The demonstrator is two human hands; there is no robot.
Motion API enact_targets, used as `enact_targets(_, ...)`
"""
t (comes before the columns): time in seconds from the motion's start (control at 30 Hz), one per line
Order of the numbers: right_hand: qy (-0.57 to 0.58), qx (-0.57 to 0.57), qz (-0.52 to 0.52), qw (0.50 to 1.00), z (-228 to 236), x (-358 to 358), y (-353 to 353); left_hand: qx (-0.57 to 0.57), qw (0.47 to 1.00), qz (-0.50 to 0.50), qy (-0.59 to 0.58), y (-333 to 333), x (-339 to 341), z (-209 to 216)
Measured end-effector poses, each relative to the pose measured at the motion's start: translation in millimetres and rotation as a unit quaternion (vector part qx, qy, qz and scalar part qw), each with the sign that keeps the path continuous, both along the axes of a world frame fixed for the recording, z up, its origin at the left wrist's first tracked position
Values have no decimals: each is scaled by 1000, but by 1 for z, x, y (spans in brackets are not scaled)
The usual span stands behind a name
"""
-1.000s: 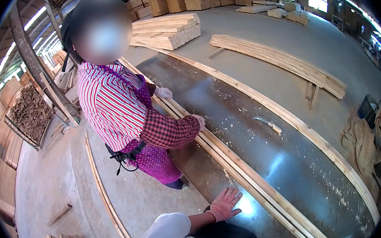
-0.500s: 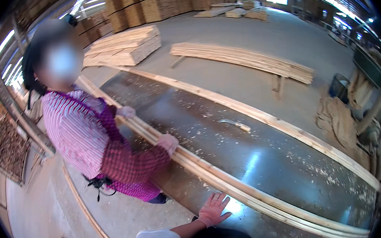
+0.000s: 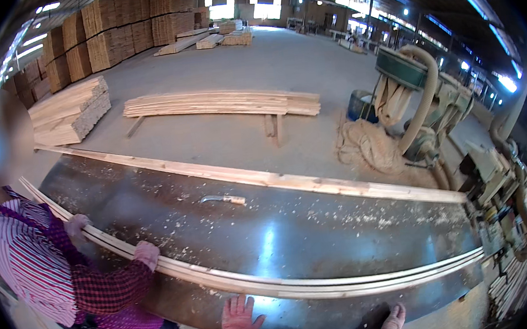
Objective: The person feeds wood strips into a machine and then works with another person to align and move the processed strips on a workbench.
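Note:
My left hand (image 3: 239,320), in a thin pinkish glove, rests with spread fingers near the close edge of the dark metal table (image 3: 320,241). Just beyond its fingertips run long pale wooden strips (image 3: 343,287), lying side by side along the table. My right hand (image 3: 392,322), gloved too, is at the table's near edge with fingers extended and nothing visible in it. On the left, a co-worker's gloved hand (image 3: 147,255) grips the strips, and their other hand (image 3: 77,224) touches them farther back.
A long board (image 3: 290,182) lies along the table's far edge. A curved-bladed hand tool (image 3: 236,200) lies among wood shavings. Beyond are a low stack of boards (image 3: 208,105), a timber pile (image 3: 77,112) and a green machine with a hose (image 3: 402,68). More machinery (image 3: 496,169) stands at right.
The view has swung right, so the co-worker sits farther left and machinery shows at right. My right hand has come into view. My left hand stays spread beside the strips.

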State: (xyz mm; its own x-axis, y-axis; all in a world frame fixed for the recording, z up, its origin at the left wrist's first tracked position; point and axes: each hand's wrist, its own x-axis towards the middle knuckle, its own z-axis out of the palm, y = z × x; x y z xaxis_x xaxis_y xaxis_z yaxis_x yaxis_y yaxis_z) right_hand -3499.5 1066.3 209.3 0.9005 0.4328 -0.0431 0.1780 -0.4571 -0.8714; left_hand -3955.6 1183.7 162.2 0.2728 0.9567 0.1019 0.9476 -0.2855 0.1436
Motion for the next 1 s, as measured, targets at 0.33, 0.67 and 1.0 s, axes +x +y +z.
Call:
enact_targets(0.33, -219, 109, 421, 873, 256, -59, 312, -10, 1000, -2, -12, 2, 1, 3)
enact_targets(0.67, -399, -54, 508, 762, 251, -83, 392, -86, 995, 18, -41, 0, 4, 2)
enact_targets(1.0, -221, -173, 45, 959, 52, 80, 121, -46, 999, 18, -17, 3, 4, -7)
